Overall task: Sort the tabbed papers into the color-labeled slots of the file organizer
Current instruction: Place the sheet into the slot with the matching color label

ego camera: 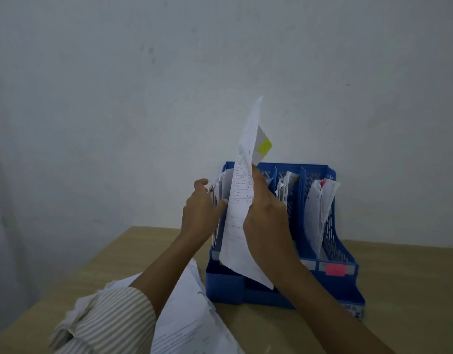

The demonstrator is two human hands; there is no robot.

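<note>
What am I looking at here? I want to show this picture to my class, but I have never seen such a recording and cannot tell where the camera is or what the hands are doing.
There is no machine here: a person wears one camera on the head, looking forward and down, so you see their own two hands from above. The right hand holds up a printed sheet with a yellow tab near its top. The left hand holds apart the papers standing in the leftmost slot of a blue file organizer. The organizer stands on a light wooden table against a pale wall. Its other slots also hold papers, and the right slot carries a pink label. A loose pile of papers lies on the table near the person.
</note>
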